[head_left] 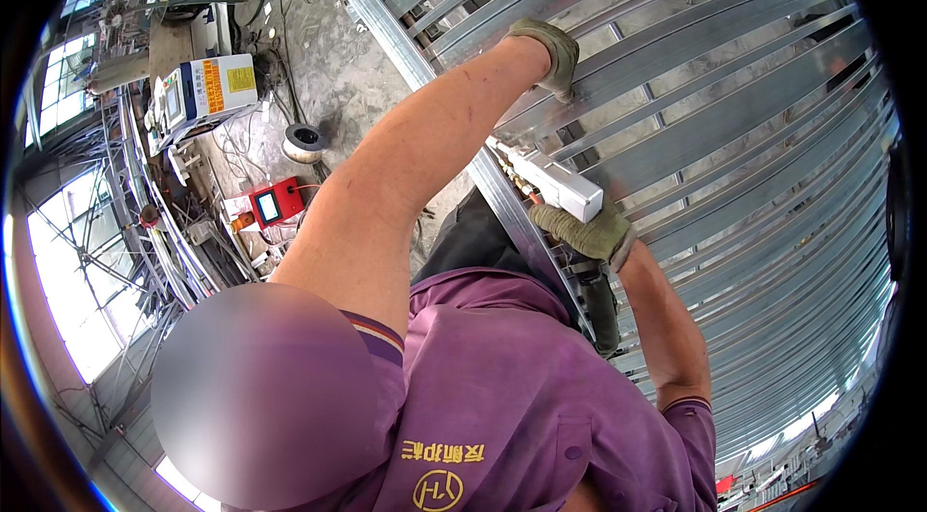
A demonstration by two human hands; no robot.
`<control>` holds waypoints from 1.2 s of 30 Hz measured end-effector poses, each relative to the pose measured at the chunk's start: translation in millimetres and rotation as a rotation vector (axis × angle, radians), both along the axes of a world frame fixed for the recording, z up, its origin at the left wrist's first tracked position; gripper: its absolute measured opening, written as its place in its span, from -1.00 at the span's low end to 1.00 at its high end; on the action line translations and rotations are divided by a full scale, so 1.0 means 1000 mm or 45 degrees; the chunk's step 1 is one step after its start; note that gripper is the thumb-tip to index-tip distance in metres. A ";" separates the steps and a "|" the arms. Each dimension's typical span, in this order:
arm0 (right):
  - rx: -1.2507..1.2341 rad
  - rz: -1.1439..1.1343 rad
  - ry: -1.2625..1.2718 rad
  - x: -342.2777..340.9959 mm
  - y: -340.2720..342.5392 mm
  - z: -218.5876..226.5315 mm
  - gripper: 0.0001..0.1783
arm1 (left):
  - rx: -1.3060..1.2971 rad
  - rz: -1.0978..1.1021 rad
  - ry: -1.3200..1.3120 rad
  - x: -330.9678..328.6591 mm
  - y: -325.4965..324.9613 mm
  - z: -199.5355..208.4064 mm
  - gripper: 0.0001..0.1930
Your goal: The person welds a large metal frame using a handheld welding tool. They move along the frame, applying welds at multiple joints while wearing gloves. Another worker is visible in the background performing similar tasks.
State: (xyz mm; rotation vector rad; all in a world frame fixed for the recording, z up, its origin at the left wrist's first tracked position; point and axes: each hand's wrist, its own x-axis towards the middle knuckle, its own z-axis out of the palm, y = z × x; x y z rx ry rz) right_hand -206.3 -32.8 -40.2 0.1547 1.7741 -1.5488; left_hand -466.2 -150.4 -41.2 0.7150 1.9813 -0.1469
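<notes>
- Steel frame [734, 126]: grey galvanised bars running in parallel rows and filling the right and far part of the scene. It is bounded on its left by a long edge rail [386, 39] that slants from the far left toward the person's chest.
- Concrete floor [338, 78]: stained grey ground to the left of the edge rail, with loose cables lying across it.
- Machine cabinet [208, 92]: white and blue box with a yellow label, standing at the far left on the floor, well apart from the frame.
- Red control unit [275, 203]: small red box with a lit screen, on the floor nearer than the cabinet, left of the person's left arm.
- White box-shaped tool [560, 182]: long rectangular body with brass fittings along its left side, lying against the frame just beside the edge rail.
- Left hand [546, 54]: in an olive work glove, at the end of an outstretched bare arm, fingers curled down over one bar of the frame, farther off than the tool.
- Right hand [584, 232]: in a matching glove, wrapped tight around the near end of the tool.
- Wire spool [303, 140]: small round reel on the floor between the cabinet and the red unit.
</notes>
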 end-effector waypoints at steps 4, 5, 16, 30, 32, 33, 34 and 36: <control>-0.032 0.005 0.051 0.002 0.000 -0.005 -0.36 | -0.020 -0.034 -0.013 -0.001 0.001 0.009 -0.46; -0.036 0.004 0.035 0.002 0.001 -0.003 -0.36 | -0.026 -0.048 -0.019 -0.001 0.002 0.013 -0.42; 0.022 0.026 -0.005 0.007 0.001 -0.014 -0.32 | -0.027 -0.054 -0.035 -0.005 0.001 0.010 -0.40; -0.077 -0.034 -0.045 0.015 0.000 -0.026 -0.38 | -0.002 -0.033 0.023 -0.007 -0.003 0.001 -0.54; -0.077 -0.025 -0.052 0.013 0.000 -0.021 -0.39 | -0.010 -0.049 0.027 -0.008 -0.002 0.001 -0.54; -0.077 -0.021 -0.056 0.012 0.000 -0.018 -0.39 | 0.003 -0.077 0.056 -0.008 -0.003 -0.001 -0.53; -0.046 -0.003 -0.047 0.010 0.000 -0.016 -0.39 | 0.015 -0.104 0.085 -0.008 -0.004 -0.002 -0.53; 0.014 0.032 -0.031 0.007 0.001 -0.013 -0.38 | 0.018 -0.090 0.071 -0.009 -0.005 -0.005 -0.48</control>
